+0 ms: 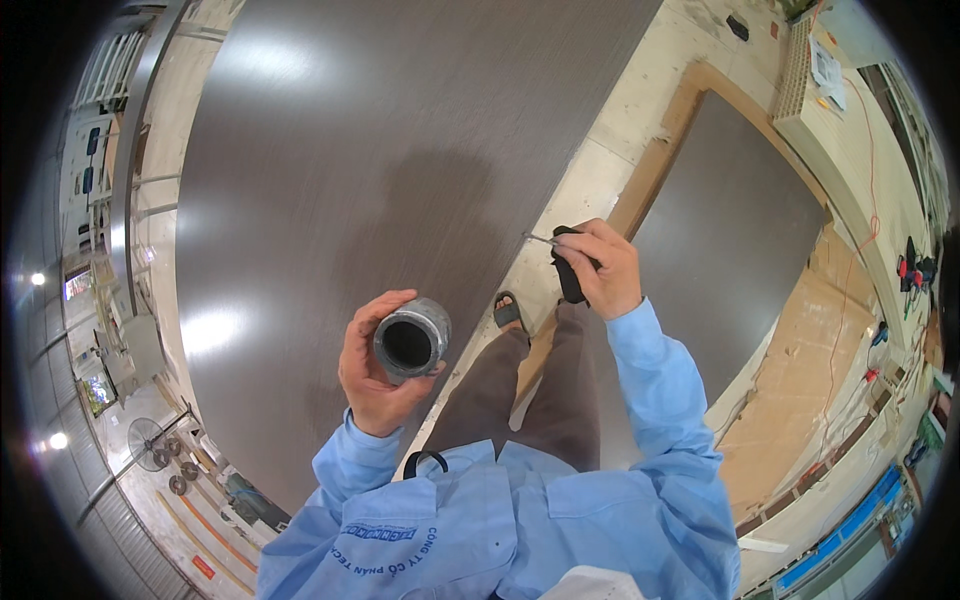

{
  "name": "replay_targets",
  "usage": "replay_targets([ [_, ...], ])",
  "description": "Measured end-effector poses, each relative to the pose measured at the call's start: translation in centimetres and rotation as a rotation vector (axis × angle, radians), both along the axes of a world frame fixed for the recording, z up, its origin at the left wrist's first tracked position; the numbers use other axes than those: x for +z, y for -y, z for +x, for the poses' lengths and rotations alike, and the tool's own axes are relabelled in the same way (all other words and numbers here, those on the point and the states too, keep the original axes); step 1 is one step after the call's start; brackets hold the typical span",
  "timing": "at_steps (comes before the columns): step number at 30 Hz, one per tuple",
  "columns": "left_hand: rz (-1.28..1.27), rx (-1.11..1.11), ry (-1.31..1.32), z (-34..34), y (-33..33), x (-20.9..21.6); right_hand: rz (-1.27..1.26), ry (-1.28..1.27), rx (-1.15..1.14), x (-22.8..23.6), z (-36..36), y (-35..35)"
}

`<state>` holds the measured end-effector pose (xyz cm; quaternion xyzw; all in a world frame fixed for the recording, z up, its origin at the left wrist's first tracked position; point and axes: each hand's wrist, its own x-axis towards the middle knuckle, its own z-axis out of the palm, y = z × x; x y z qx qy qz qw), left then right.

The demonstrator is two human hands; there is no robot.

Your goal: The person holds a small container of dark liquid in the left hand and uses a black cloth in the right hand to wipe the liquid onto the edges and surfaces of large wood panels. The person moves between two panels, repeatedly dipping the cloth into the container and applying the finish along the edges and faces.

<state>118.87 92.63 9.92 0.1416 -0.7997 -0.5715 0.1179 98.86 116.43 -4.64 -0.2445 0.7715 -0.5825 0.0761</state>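
My left hand (372, 365) is wrapped round the side of an open grey jar (430, 318), smeared on the outside. Its mouth faces up at me and the inside looks dark; what it contains I cannot make out. Out to the right, my right hand (606, 268) pinches a thin rod-like tool (538, 238) whose slim end points left. A black cloth-like piece (571, 280) hangs from the same fingers; its exact kind is unclear. Below both hands lies a large dark brown wood-grain panel (300, 200), with the jar above its right edge.
A second dark panel (730, 220) with brown cardboard (690, 88) along its edges lies to my right. My sandalled foot (508, 311) stands on the pale floor between the panels. An orange cord (872, 190) runs along the right side. A fan (147, 443) stands far left.
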Motion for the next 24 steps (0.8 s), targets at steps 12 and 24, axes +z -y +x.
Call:
replay_targets([
  [12,0.006,0.021,0.031,1.9,0.6,0.4,-0.057,-0.14,0.03,0.5,3.2,-0.1],
  [24,0.007,0.02,0.007,3.5,1.2,0.3,-0.068,-0.126,0.073,1.3,6.7,1.2],
])
